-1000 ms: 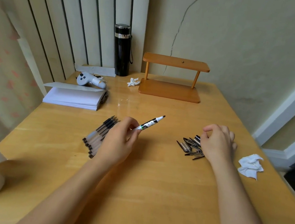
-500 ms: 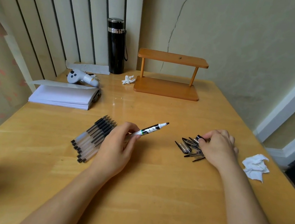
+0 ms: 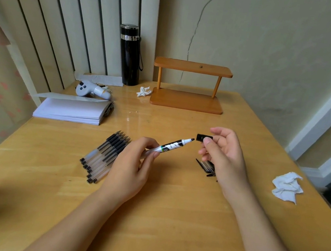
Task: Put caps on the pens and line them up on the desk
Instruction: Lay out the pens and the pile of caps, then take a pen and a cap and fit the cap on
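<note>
My left hand (image 3: 129,168) holds a white marker with black markings (image 3: 173,146), its bare black tip pointing up and right. My right hand (image 3: 225,152) pinches a black cap (image 3: 201,138) between thumb and fingers, its opening a short gap from the marker's tip. Several uncapped clear pens with black grips (image 3: 105,155) lie side by side on the desk left of my left hand. A small heap of black caps (image 3: 207,167) lies under my right hand, partly hidden by it.
The wooden desk (image 3: 170,218) also bears a paper stack (image 3: 71,110), a white controller (image 3: 92,90), a black flask (image 3: 129,55), a small wooden shelf (image 3: 187,101) and crumpled tissues (image 3: 286,186) (image 3: 143,91). The desk's right edge drops off near the large tissue.
My right hand has lifted off the cap heap with a black cap and brought it up to the marker's tip. My left hand has kept the marker in place.
</note>
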